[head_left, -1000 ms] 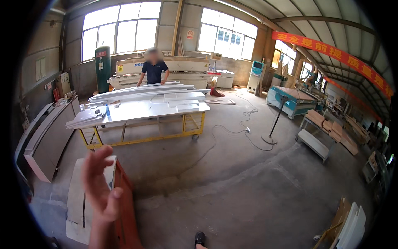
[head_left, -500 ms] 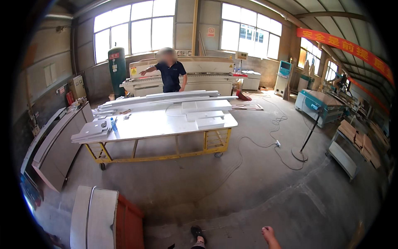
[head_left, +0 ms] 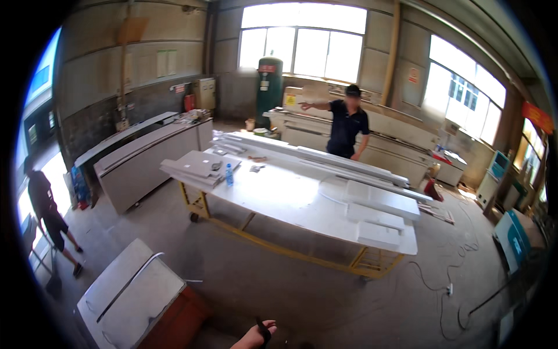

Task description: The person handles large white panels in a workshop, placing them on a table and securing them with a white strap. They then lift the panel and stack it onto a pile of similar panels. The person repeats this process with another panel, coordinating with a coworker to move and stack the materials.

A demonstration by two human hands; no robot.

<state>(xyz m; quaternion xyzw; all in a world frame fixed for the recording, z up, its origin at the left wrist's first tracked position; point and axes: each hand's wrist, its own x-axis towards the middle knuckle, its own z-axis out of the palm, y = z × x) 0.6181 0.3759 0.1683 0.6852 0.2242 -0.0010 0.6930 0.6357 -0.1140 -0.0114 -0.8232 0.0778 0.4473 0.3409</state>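
Observation:
My left hand (head_left: 268,327) is low in the view, with a dark band at its wrist. Its fingers look loosely apart and nothing shows in them. It hangs over the floor, just right of an orange-red sided cabinet (head_left: 180,320) with a pale top. My right hand is out of view. Beyond stands a long white-topped table (head_left: 279,192) on a yellow wheeled frame. Long pale strips (head_left: 349,166) lie along its far side, white panels (head_left: 378,200) at its right end, and grey boards (head_left: 195,166) with a blue bottle (head_left: 229,174) at its left.
Behind the table a co-worker (head_left: 347,125) in dark clothes holds one arm out leftward. Another person (head_left: 49,209) stands by the bright opening at far left. A long grey cabinet (head_left: 151,166) lines the left side. Cables (head_left: 444,291) trail over the floor at right.
My view has swung left, so the table now sits further right and the left doorway with a second person shows. My right hand has left the view; my left has come in.

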